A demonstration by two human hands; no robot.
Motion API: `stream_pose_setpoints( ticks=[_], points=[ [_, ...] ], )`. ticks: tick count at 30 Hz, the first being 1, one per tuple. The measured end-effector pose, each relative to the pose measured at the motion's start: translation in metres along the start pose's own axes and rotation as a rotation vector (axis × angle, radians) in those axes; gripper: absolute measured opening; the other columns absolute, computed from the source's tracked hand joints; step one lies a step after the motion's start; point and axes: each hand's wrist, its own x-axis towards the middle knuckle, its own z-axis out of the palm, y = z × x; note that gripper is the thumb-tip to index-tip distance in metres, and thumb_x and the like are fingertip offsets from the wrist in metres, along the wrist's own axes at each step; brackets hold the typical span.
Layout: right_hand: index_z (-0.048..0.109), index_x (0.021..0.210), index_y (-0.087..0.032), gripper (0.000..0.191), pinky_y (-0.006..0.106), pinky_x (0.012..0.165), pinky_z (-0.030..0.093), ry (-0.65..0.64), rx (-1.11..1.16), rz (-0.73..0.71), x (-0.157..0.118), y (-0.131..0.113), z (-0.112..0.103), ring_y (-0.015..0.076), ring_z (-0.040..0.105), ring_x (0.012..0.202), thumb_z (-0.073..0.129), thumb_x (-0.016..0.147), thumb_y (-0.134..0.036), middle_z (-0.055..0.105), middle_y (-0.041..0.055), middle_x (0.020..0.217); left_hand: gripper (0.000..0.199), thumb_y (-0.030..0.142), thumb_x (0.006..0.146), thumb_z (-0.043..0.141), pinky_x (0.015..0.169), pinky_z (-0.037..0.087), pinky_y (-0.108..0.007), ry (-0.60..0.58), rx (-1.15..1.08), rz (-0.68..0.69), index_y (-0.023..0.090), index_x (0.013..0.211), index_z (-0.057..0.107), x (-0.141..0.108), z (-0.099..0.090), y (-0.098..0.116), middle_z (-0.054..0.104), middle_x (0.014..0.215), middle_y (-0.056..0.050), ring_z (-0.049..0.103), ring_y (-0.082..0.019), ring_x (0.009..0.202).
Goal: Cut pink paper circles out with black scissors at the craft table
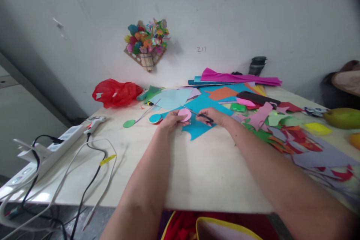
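Between the fingers of my left hand [171, 119] is a pink paper circle [185, 114], held up over the table. My right hand [209, 115] grips a pair of scissors [206, 117] by its dark handles, with the thin blades pointing left toward the circle's upper edge. Under both hands lies a blue sheet [202, 129] with curved bites cut from its edge. Just left of my left hand sits a small pile of round paper pieces [155, 118], a blue one on top. Farther left is a green circle [129, 123] beside a thin purple strip.
Colourful paper scraps [298, 138] spread over the right side, near a dark phone [258, 98] and a green mango [341, 118]. A red plastic bag [116, 93] lies at the back left. A power strip [53, 150] with loose cables runs along the left edge.
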Motion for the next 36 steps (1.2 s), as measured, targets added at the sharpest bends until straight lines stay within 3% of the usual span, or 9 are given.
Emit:
stream_pose_setpoints(
  ticks=[15, 30, 36],
  points=[
    [0.063, 0.073, -0.013, 0.03, 0.02, 0.033, 0.028, -0.016, 0.041, 0.023, 0.001, 0.003, -0.003, 0.0055, 0.037, 0.034, 0.076, 0.062, -0.038, 0.05, -0.0042, 0.044, 0.027, 0.015, 0.068, 0.075, 0.053, 0.054, -0.022, -0.014, -0.038, -0.023, 0.007, 0.093, 0.066, 0.001, -0.008, -0.001, 0.07, 0.072, -0.011, 0.067, -0.017, 0.056],
    [0.065, 0.08, -0.013, 0.03, 0.021, 0.038, 0.027, -0.084, -0.076, -0.011, -0.008, -0.007, -0.009, 0.0052, 0.037, 0.035, 0.074, 0.064, -0.036, 0.049, -0.0058, 0.044, 0.034, 0.02, 0.065, 0.078, 0.051, 0.052, -0.02, -0.077, 0.06, -0.045, 0.007, 0.094, 0.064, 0.001, -0.012, -0.001, 0.07, 0.072, -0.011, 0.067, -0.016, 0.057],
    [0.06, 0.077, -0.014, 0.024, 0.02, 0.035, 0.029, -0.009, -0.041, 0.045, -0.012, -0.014, -0.008, 0.0061, 0.041, 0.034, 0.073, 0.069, -0.033, 0.053, -0.0041, 0.046, 0.036, 0.022, 0.067, 0.077, 0.055, 0.053, -0.021, -0.067, 0.082, -0.039, 0.006, 0.096, 0.064, -0.001, -0.009, 0.001, 0.07, 0.072, -0.011, 0.066, -0.015, 0.055]
  ],
)
